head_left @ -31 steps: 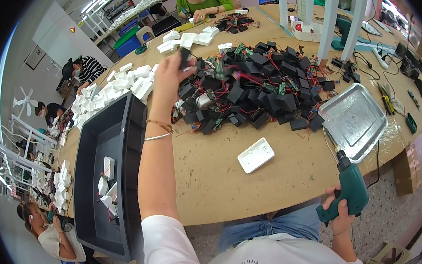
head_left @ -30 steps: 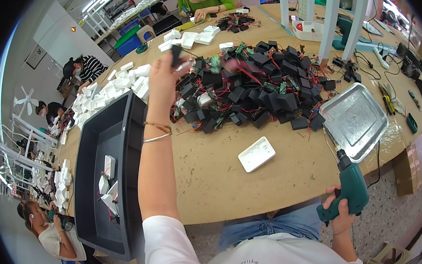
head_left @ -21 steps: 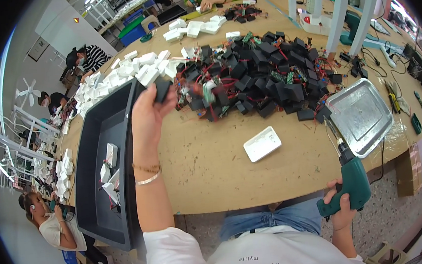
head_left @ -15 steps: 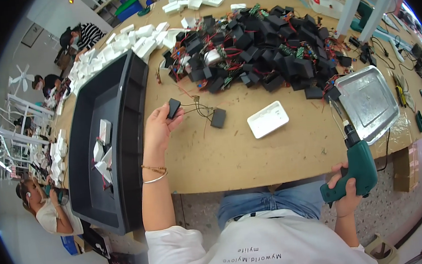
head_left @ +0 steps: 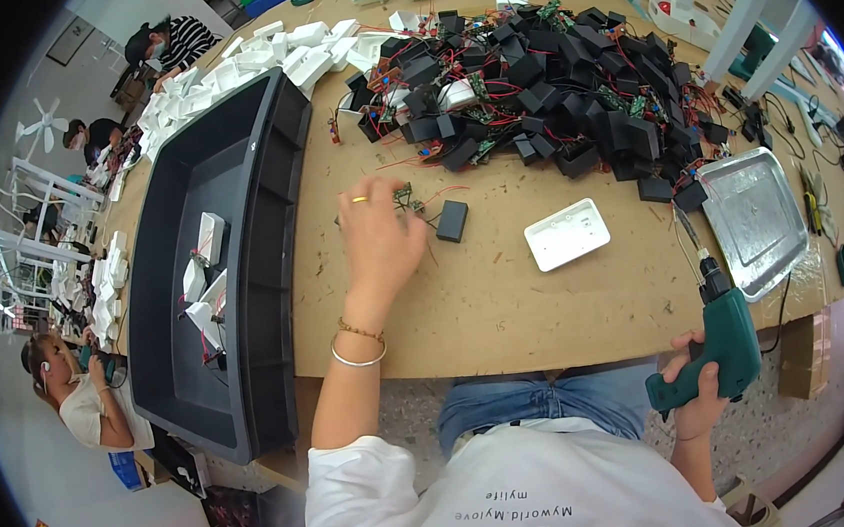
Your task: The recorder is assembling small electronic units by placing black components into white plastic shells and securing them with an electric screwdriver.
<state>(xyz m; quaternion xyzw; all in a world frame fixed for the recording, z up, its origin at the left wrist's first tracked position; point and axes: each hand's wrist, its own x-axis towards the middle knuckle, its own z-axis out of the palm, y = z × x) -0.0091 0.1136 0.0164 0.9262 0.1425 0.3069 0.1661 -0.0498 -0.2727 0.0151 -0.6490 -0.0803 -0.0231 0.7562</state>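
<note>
My left hand [head_left: 380, 239] is palm down over the table with bent fingers. Whatever lies under the fingers is hidden. Beside the thumb lie a small circuit board [head_left: 415, 205] and thin wires, with a black rectangular block [head_left: 452, 221] to their right. In my right hand [head_left: 700, 395] is a green pistol-shaped soldering gun [head_left: 728, 342], held at the table's front edge. Its thin metal tip and feed tube point away from me, beside a metal tray. A white plastic shell [head_left: 567, 235] lies open side up between my hands.
A large heap of black blocks with wires and boards [head_left: 547, 82] spreads at the back. A deep dark grey bin [head_left: 267, 267] with a few white parts stands at left, white shells [head_left: 310, 68] behind it. The metal tray [head_left: 755, 224] sits at right. Other people work at far left.
My left hand has moved right and turned palm down; the black block it held up is now out of sight. My right hand keeps its grip on the soldering gun.
</note>
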